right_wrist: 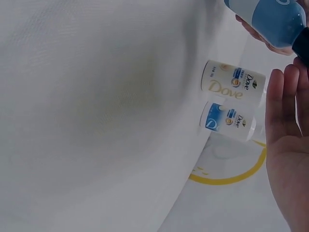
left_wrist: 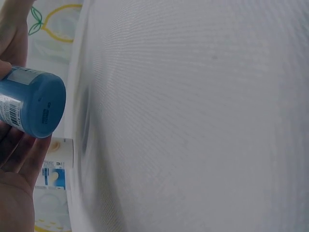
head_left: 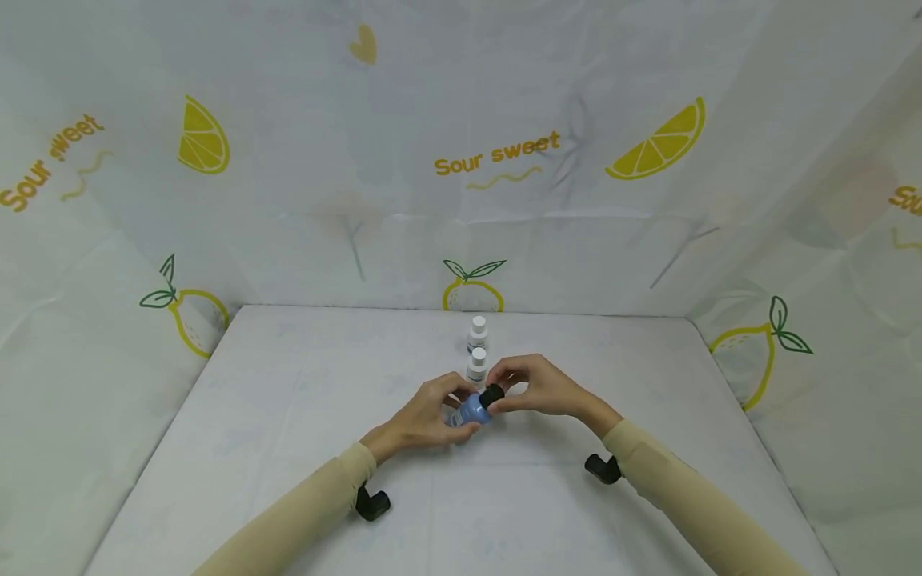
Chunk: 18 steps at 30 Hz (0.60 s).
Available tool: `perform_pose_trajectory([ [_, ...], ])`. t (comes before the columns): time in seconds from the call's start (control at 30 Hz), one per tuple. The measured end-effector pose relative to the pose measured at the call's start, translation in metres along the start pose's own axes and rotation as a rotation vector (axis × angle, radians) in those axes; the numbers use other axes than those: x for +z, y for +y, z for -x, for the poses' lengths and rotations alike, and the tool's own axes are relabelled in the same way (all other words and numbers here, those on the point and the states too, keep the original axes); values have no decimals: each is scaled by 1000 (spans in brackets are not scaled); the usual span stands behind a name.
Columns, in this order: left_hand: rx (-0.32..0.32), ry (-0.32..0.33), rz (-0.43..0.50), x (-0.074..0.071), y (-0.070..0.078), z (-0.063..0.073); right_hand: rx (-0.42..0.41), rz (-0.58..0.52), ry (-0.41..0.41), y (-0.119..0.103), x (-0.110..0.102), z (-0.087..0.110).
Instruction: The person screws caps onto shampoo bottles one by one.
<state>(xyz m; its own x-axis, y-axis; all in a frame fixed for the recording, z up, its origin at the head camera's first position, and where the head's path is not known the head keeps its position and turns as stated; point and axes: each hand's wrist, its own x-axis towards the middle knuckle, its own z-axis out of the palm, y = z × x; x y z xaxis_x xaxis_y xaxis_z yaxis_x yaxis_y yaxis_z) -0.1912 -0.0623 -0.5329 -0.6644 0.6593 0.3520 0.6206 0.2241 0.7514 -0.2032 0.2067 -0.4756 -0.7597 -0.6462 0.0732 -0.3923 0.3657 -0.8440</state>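
Observation:
A blue bottle (head_left: pixel 471 410) with a black cap (head_left: pixel 491 395) is tilted above the table, its cap end toward the right. My left hand (head_left: pixel 430 412) grips the body; in the left wrist view the bottle's round base (left_wrist: pixel 48 106) faces the camera, with a barcode label on its side. My right hand (head_left: pixel 539 386) pinches the black cap between thumb and fingers. Just beyond the hands stand two white bottles, a nearer one (head_left: pixel 477 370) and a farther one (head_left: pixel 478 339). Dove lettering shows on the nearer white bottle (right_wrist: pixel 231 82) in the right wrist view.
A pale cloth covers the table (head_left: pixel 288 376). Behind it and at both sides hangs a white curtain (head_left: pixel 461 104) printed with lemons and "Sour sweet". Black wrist-mounted pieces stick out under the left sleeve (head_left: pixel 310 500) and the right sleeve (head_left: pixel 684 480).

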Motion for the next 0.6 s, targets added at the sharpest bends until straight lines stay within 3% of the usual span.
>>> perform_pose_trajectory([
  [0.6,13,8,-2,1,2,0,-24,41,37,-2,6,-4],
])
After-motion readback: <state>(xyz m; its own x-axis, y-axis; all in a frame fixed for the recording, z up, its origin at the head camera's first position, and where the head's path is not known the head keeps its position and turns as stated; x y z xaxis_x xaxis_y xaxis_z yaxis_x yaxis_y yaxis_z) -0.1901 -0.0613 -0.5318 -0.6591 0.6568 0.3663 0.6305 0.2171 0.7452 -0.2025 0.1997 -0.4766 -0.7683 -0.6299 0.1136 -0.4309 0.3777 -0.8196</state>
